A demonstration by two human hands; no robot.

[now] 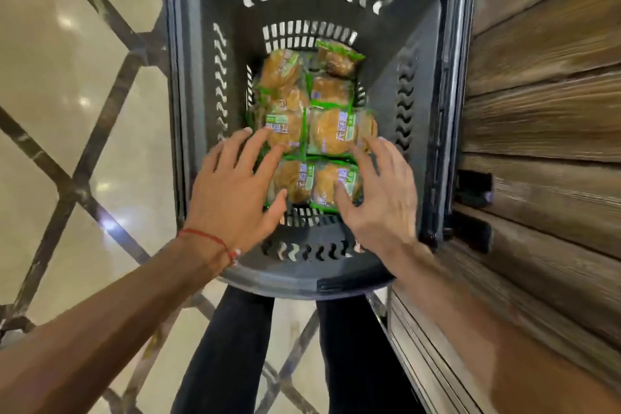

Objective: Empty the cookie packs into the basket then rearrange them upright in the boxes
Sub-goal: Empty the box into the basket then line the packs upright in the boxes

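Head view: I'm looking straight down into a dark plastic basket [201, 27], and the cookie packs [331, 131] lie on its floor in two rough columns running from the near end toward the far end. Most lie flat, face up. One darker pack [339, 60] sits tilted by the far right corner.

My left hand [235, 188] reaches in over the near left side, fingers spread and straight, tips over the left column. My right hand [379, 198] mirrors it over the right column. Neither holds anything. I can't tell whether the fingertips touch the wrappers or hover just above them.

No boxes show here. A plank wall [537, 111] runs along the basket's right rim.

I judge these packs to be light, with a crinkly film wrapper that is likely slick, and a round cookie inside that would crack if squeezed. I'd pinch each one across its flat faces near the middle, or scoop several by sliding my fingers under from the side walls. The crimped green end seals would let a pack swing and slip.
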